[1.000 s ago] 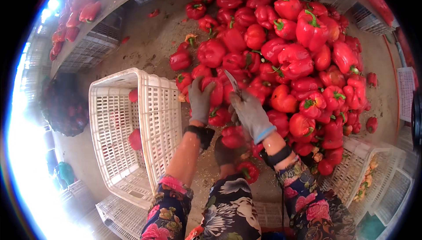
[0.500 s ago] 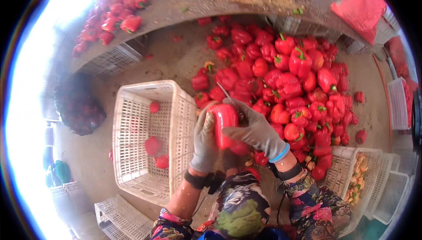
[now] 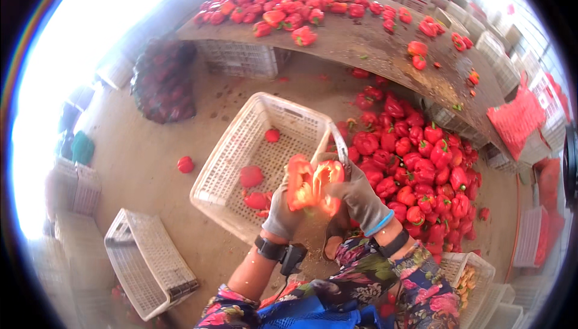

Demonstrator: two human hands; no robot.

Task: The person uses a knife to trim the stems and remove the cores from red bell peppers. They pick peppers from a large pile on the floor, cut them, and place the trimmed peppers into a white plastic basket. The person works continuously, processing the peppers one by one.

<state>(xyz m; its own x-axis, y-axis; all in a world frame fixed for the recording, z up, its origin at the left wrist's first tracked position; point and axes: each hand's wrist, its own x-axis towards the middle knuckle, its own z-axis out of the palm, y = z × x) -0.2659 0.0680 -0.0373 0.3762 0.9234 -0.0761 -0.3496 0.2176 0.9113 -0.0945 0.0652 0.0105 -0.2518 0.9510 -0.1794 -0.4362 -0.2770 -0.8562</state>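
Grey gloves cover both of my hands, raised over the near right side of a white plastic crate [image 3: 208, 187]. My left hand [image 3: 282, 208] grips a red bell pepper [image 3: 301, 181] that is split open, its pale orange inside showing. My right hand [image 3: 358, 196] holds a knife [image 3: 339, 147], blade pointing up, and also presses against the right half of the split pepper. A few red peppers [image 3: 251, 176] lie inside the crate. Just right of my hands a large heap of red bell peppers [image 3: 424, 171] covers the floor.
A long board bench [image 3: 385, 46] bearing piled peppers [image 3: 274, 0] crosses the back. A dark mesh sack [image 3: 161, 82] sits back left, a tipped crate [image 3: 150, 263] lies front left, and a crate of scraps [image 3: 457, 275] stands front right. A red sack [image 3: 515, 121] rests at the bench's right end.
The view has tipped up toward the bench. My hands picked up a red pepper from the heap area; it was whole half a second ago and is now split open.
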